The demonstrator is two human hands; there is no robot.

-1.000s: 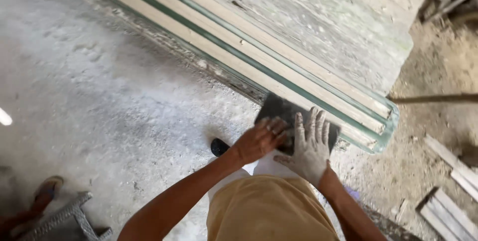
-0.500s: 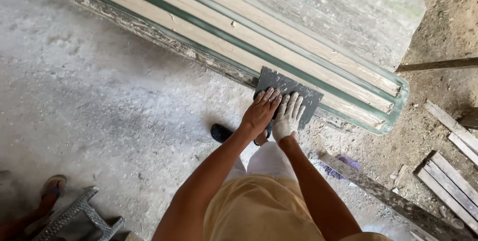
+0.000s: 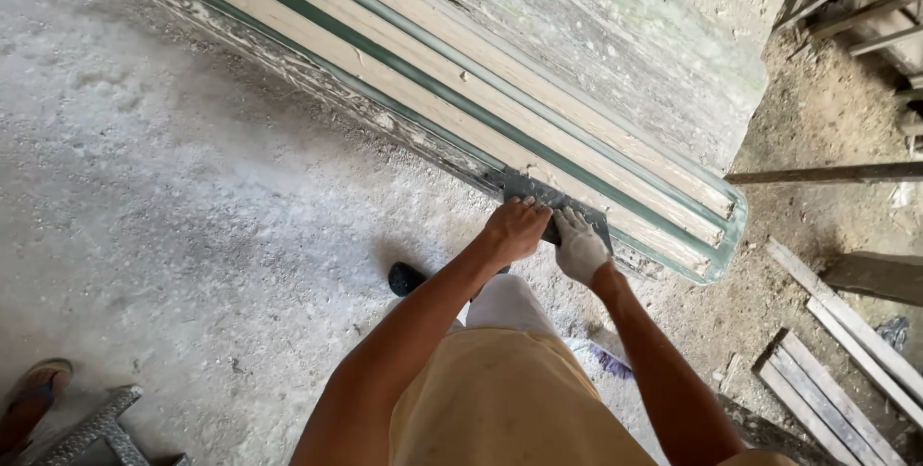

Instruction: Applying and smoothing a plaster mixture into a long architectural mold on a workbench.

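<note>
Head view. Left hand [image 3: 516,227] bare, fingers curled over near edge of dark flat scraper blade [image 3: 553,199]; right hand [image 3: 581,247] in pale glove, clamped on same blade at its 4 o'clock. Blade pressed against lower edge of long green-and-cream moulded panel [image 3: 433,91], near its 4 o'clock end. Blade largely hidden by hands; handle not discernible. Dark shoe [image 3: 405,278] partly hidden behind left forearm. Sandalled foot [image 3: 34,399] cut off at 8 o'clock. Wood slats [image 3: 817,389] at 4 o'clock.

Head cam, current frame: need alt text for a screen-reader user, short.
Seen from above, a person presses a dark sanding sheet with both hands, bare left hand and white-gloved right hand, against the green-and-cream edge of a large wooden panel on a dusty concrete floor. Loose wooden slats lie at right.
</note>
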